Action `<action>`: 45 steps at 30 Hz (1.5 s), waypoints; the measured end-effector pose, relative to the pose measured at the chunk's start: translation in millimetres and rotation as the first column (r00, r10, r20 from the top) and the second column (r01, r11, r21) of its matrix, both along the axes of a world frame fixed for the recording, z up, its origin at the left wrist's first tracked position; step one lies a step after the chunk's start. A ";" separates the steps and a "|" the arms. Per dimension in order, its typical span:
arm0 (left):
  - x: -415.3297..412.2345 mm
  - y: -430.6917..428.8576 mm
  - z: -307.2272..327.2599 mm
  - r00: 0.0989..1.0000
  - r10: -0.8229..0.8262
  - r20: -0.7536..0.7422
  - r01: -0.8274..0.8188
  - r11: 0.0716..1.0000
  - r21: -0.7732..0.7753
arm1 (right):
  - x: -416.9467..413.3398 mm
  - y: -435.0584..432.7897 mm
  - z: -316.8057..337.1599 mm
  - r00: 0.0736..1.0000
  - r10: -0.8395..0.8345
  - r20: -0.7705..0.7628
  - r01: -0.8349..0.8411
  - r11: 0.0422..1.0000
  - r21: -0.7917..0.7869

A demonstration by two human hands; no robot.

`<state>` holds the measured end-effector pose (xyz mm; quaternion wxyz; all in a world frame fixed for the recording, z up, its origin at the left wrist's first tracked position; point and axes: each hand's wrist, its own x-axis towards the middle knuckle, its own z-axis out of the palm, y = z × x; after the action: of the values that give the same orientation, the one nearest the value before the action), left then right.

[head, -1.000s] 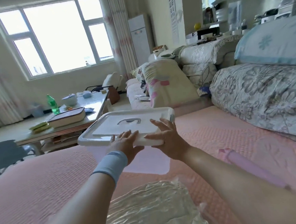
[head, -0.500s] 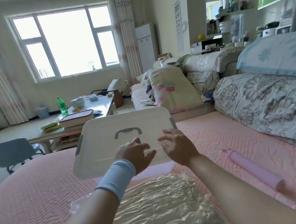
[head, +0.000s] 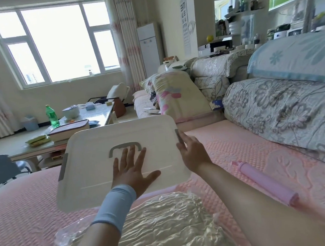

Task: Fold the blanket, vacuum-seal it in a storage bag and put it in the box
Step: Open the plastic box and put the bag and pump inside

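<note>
A white plastic storage box (head: 95, 166) with a grey lid handle and grey side latches sits on the pink bed, its lid tilted toward me. My left hand (head: 131, 168) lies flat on the lid just below the handle, fingers spread. At the box's right edge my right hand (head: 191, 153) touches the lid, its fingers reaching the grey latch. The vacuum bag (head: 151, 227), crinkled clear plastic around a pale blanket, lies on the bed in front of the box, under my forearms.
A pink hand pump (head: 265, 181) lies on the bed to the right. Folded floral quilts (head: 284, 110) and pillows are stacked along the right side. A low table (head: 97, 114) with a green bottle stands beyond the bed at left.
The box has come closer and its lid has tipped up toward me. My left hand went from the near edge to flat on the lid; my right hand shifted to the right edge.
</note>
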<state>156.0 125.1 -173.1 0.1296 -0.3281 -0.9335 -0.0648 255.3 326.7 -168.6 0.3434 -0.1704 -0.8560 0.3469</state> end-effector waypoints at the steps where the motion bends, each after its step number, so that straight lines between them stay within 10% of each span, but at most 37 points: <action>1: 1.1 -2.2 -1.0 1.000 -0.001 -0.004 0.001 1.000 0.013 | -0.5 0.1 -1.9 1.000 0.019 0.003 -0.019 0.998 -0.052; 18: 23.2 -6.3 -10.5 0.998 -0.006 -0.056 0.009 0.998 0.067 | 8.9 -4.2 9.0 0.926 -0.187 0.329 0.222 0.973 -0.071; 22: 22.7 -7.8 -5.7 0.999 -0.015 -0.035 0.017 0.998 0.056 | 2.8 -29.9 11.4 0.947 -0.309 0.088 0.263 0.904 0.337; 27: 14.5 -20.8 12.9 0.990 -0.116 -0.079 0.134 0.949 0.286 | -18.0 -74.1 1.7 0.932 -0.076 0.353 -0.142 0.822 0.552; 35: -27.7 -94.4 -5.7 0.970 0.241 -0.021 -0.235 0.959 0.156 | -26.8 -88.7 2.9 0.883 -0.187 0.429 -0.136 0.775 0.617; 39: -25.7 -101.6 -15.2 0.974 0.225 -0.031 -0.220 0.969 0.110 | -36.4 -132.5 4.8 0.900 0.019 0.436 -0.314 0.723 0.616; 45: -14.4 -125.6 1.8 0.959 0.212 -0.186 -0.123 0.907 0.403 | -46.8 -174.0 -10.0 0.853 0.010 0.522 -0.443 0.543 0.713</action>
<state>141.6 -0.6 -171.3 0.3018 -0.2193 -0.9063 -0.1988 208.6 152.7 -178.6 0.1202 0.0462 -0.9872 -0.0938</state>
